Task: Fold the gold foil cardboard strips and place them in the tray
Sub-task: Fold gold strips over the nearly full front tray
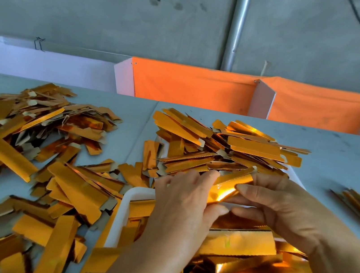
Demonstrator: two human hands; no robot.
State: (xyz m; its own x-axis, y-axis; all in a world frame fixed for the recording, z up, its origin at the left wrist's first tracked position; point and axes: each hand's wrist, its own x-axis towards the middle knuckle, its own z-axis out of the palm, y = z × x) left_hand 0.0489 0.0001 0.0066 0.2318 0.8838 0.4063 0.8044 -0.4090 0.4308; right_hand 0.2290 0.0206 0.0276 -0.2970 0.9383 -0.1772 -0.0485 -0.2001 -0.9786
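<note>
Folding strip between both hands, above tray near rim. Left hand pinches strip's near-left end, thumb under, fingers on top. Right hand pinches far-right part. Strip long axis runs near-left to far-right, tilted, crease looks partly formed. Tray directly below hands, already heaped with folded strips; drop is straight down. Unfolded pile left on counter, nearer left hand.

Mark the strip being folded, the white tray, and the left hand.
strip (227,188), head view, shiny middle between the hands
white tray (127,201), head view, bare left rim
left hand (184,198), head view, back of the hand
</note>
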